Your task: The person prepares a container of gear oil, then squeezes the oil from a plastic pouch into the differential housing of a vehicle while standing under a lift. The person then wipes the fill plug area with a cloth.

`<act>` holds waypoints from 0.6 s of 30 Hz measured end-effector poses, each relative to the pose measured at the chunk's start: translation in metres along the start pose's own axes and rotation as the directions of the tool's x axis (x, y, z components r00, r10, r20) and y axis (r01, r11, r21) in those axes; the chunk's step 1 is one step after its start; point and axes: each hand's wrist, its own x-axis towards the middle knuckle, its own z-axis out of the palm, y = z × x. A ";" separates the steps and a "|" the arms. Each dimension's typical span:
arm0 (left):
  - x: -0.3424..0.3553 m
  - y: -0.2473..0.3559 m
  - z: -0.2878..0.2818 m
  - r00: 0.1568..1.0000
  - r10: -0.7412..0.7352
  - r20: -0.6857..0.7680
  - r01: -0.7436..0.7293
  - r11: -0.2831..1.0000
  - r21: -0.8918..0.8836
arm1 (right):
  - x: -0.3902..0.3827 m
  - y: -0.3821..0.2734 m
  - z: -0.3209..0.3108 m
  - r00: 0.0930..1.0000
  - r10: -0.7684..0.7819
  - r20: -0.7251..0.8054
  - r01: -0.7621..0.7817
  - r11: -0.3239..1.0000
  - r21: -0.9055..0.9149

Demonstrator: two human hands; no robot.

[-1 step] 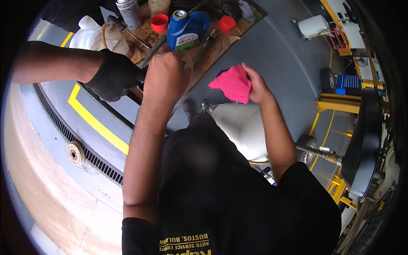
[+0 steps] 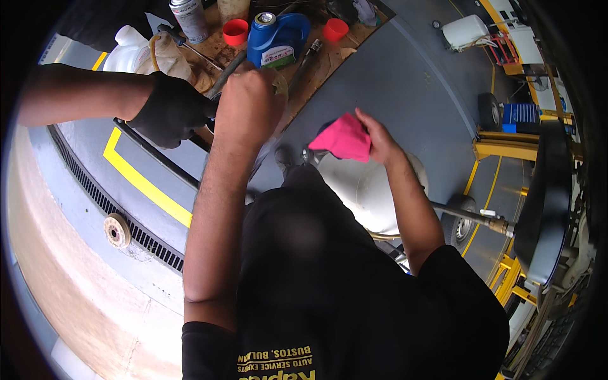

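Observation:
My left hand is closed at the near edge of the workbench. What its fingers hold is mostly hidden; a pale, see-through rim shows just right of the knuckles. Close beside it on the left is another person's black-gloved hand, curled around something dark. My right hand grips a bright pink cloth, which hangs to the left of the fingers, with a dark patch at its far edge. Beyond my left hand stands a blue oil jug with its top facing up.
On the brown workbench are red caps, a spray can, a screwdriver and a white jug. A rounded white tank is below my right forearm. A floor drain runs along the left.
The pink cloth has shifted slightly down and left with my right hand and folded over a little. My left hand stays closed in nearly the same place.

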 end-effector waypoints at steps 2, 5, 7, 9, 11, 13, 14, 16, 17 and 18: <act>0.010 -0.004 0.001 0.994 0.105 -0.001 -0.105 0.993 0.061 | -0.028 0.100 -0.011 0.961 0.270 -0.054 -0.275 0.949 -0.154; 0.018 -0.012 -0.007 0.992 0.112 0.066 -0.116 0.991 0.061 | -0.076 0.196 -0.008 0.988 0.157 -0.008 -0.157 0.988 -0.010; 0.025 -0.017 -0.008 0.985 0.155 0.078 -0.163 0.982 0.100 | -0.092 0.222 -0.012 1.000 -0.011 -0.014 0.006 0.945 -0.327; 0.031 -0.025 -0.010 0.975 0.189 0.116 -0.203 0.972 0.122 | -0.108 0.242 -0.014 0.961 -0.259 0.099 0.255 0.681 -0.686; 0.039 -0.026 -0.008 0.970 0.176 0.168 -0.200 0.970 0.139 | -0.120 0.242 -0.023 0.970 -0.231 0.073 0.225 0.751 -0.620; 0.047 -0.028 -0.011 0.967 0.151 0.203 -0.186 0.969 0.166 | -0.116 0.264 -0.051 0.975 -0.221 -0.026 0.196 0.906 -0.375; 0.051 -0.034 -0.007 0.965 0.152 0.212 -0.193 0.964 0.186 | -0.129 0.252 -0.046 0.987 -0.085 -0.134 0.043 0.956 -0.290; 0.053 -0.030 -0.008 0.958 0.158 0.240 -0.203 0.963 0.175 | -0.138 0.274 -0.052 0.980 0.020 -0.196 -0.046 0.991 -0.128; 0.057 -0.036 -0.007 0.954 0.167 0.251 -0.217 0.958 0.190 | -0.143 0.288 -0.049 0.988 0.029 -0.154 -0.029 1.000 0.005; 0.058 -0.042 -0.008 0.952 0.169 0.254 -0.224 0.952 0.207 | -0.146 0.303 -0.046 0.994 0.028 -0.105 -0.014 0.992 0.129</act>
